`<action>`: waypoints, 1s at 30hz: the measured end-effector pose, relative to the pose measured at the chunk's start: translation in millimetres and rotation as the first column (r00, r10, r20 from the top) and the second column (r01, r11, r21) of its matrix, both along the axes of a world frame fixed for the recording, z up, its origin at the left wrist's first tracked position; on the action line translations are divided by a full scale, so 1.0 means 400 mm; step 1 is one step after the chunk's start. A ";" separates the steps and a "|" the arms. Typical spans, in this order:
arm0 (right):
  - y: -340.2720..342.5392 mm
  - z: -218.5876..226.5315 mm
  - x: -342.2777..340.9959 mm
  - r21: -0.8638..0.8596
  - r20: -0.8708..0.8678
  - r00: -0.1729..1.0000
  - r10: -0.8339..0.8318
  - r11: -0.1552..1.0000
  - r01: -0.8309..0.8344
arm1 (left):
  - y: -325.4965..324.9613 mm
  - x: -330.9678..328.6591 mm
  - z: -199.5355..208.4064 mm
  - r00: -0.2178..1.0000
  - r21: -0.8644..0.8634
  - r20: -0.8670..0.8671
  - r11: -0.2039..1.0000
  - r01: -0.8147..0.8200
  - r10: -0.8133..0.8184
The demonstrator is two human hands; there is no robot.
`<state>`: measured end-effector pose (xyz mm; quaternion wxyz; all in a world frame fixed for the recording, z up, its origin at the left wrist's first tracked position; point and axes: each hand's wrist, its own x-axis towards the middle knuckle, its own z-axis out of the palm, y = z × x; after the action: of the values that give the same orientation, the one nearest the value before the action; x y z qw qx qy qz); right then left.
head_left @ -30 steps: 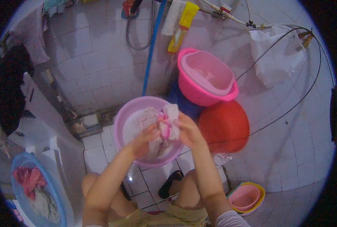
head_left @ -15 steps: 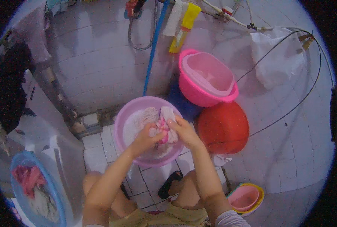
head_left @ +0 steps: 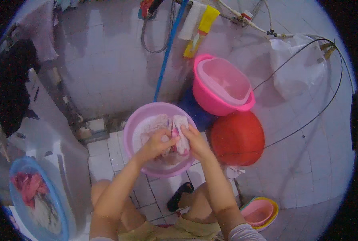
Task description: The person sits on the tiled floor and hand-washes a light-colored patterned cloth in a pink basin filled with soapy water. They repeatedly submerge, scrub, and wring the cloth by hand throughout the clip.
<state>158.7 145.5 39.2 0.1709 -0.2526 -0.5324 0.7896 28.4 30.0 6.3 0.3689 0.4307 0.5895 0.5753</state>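
Centre frame, both hands clamped together on a pink-and-white cloth (head_left: 178, 134) — left hand (head_left: 157, 142), right hand (head_left: 197, 142) — over a lilac basin (head_left: 137, 120). Pale tiled floor (head_left: 307, 160) and wall all round — red basin (head_left: 237, 138) to the right, pink tub (head_left: 223, 86) above it, blue basin of laundry (head_left: 34, 201) lower left.

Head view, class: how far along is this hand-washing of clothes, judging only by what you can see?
Done: nothing shows as finished; no wrung-out pile is visible. In hand: the left hand and right hand grip a pink-and-white cloth over the lilac basin, where more pale laundry lies. Left: a blue basin at the lower left holds red and white clothes, apparently untouched. The pink basin looks nearly empty.
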 end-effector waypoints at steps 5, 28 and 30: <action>-0.009 0.015 0.003 0.239 0.050 0.996 0.069 0.968 -0.079 | 0.022 -0.001 0.005 0.920 0.138 0.386 0.990 0.019 -0.071; 0.049 0.068 0.024 -0.059 -0.234 0.959 -0.160 0.987 0.150 | -0.001 -0.064 0.151 0.790 0.078 0.599 0.972 -0.220 0.131; 0.051 0.069 0.024 -0.095 -0.271 0.950 -0.154 0.987 0.133 | 0.001 -0.076 0.136 0.821 0.036 0.555 0.983 -0.181 0.131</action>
<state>168.1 165.8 66.6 0.2912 -0.1837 -0.4532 0.8222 -2.1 30.6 60.6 0.4555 0.2131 0.4661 0.7279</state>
